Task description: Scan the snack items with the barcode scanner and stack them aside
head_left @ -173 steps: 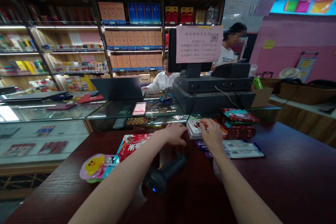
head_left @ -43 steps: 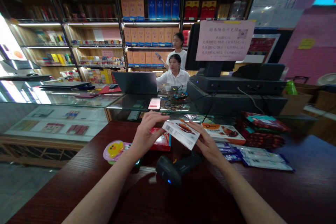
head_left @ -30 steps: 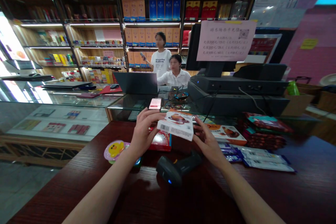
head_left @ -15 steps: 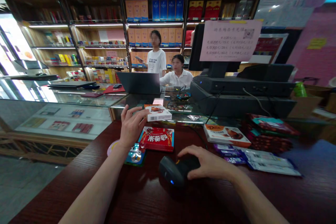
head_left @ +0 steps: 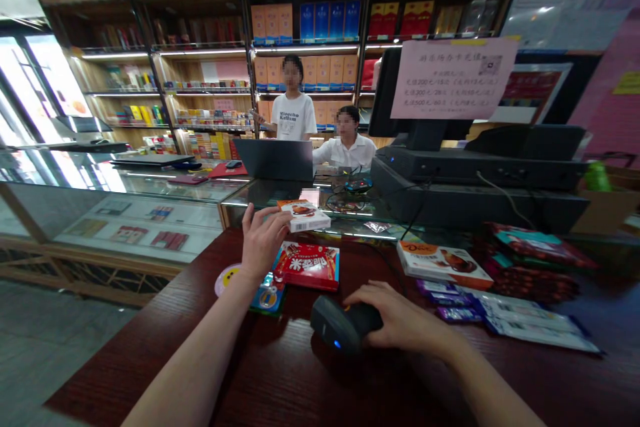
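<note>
In the head view, your left hand (head_left: pixel 264 237) pinches the left end of a white and orange box (head_left: pixel 309 217), beyond the red packet (head_left: pixel 311 265); whether it touches the glass counter is unclear. Your right hand (head_left: pixel 397 315) curls round the handle of the black scanner (head_left: pixel 336 327) on the surface (head_left: pixel 280 373)

The small white candy box (head_left: pixel 306 215) has an orange band, a brown chocolate picture and a barcode on its near side; its printed face is up, its left end in the left hand (head_left: pixel 264 240). Nearer, apart from it, the black barcode scanner (head_left: pixel 333 327) sits at the table (head_left: pixel 280 380), blue light lit, handle partly covered by the right hand (head_left: pixel 400 317).
</note>
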`<state>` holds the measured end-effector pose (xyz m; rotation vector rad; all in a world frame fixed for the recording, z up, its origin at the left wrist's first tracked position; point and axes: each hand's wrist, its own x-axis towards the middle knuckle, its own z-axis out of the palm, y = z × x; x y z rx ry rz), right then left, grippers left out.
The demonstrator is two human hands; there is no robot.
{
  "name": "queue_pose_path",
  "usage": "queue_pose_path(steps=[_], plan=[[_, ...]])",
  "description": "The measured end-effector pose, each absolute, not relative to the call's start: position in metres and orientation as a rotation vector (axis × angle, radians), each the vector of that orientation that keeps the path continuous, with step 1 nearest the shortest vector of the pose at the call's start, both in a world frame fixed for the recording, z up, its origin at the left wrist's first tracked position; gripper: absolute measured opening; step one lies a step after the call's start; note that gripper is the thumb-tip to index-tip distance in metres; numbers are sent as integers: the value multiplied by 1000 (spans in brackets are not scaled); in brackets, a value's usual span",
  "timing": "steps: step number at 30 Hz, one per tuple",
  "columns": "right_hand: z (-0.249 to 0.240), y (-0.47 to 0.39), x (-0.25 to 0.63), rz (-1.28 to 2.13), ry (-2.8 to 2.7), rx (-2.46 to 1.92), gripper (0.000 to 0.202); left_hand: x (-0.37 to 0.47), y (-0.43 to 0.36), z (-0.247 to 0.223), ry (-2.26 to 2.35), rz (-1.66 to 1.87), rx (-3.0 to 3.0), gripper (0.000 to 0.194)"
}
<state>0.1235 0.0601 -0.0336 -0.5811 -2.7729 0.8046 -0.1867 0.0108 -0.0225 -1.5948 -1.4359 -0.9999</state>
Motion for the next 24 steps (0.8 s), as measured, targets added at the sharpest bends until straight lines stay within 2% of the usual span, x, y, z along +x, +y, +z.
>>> queue_pose_path(steps=[6,12,24], plan=[[-13,58,128,958,-2558,-603,49,-185,11,-25,-1438,-990,-1595,25],[-17,62,121,877,-2333,-752,46,-184,12,-28,-1440,-937,-1606,25],[-18,57,117,858,-2378,-769,44,-186,14,-29,-1444,-966,-1619,25]])
